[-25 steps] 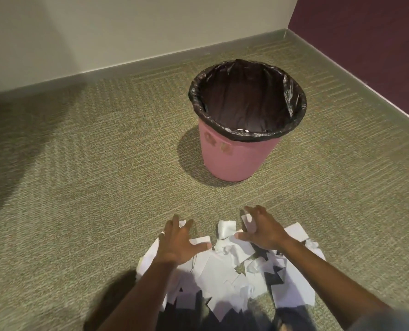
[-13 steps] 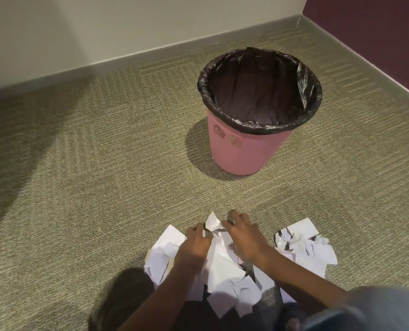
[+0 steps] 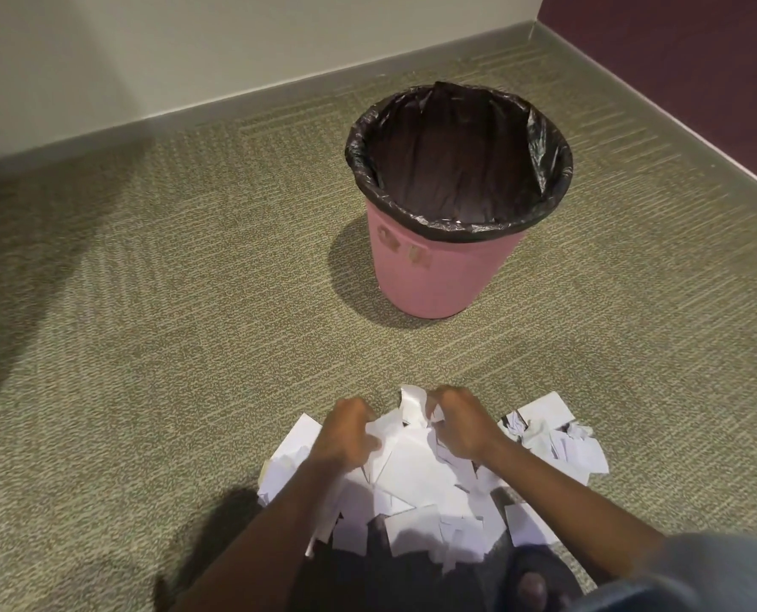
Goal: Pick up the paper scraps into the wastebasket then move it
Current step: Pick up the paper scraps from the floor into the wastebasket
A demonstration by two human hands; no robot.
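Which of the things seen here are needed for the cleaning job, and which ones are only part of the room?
For the job: paper scraps, gripped by the left hand and the right hand; pink wastebasket with its black bag.
Not for the job: carpet; grey baseboard; dark red wall.

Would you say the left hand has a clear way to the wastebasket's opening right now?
Probably yes: only bare carpet lies between the left hand and the wastebasket, which stands upright with its lined mouth open. The hand grips paper scraps, and it may need a lean forward.
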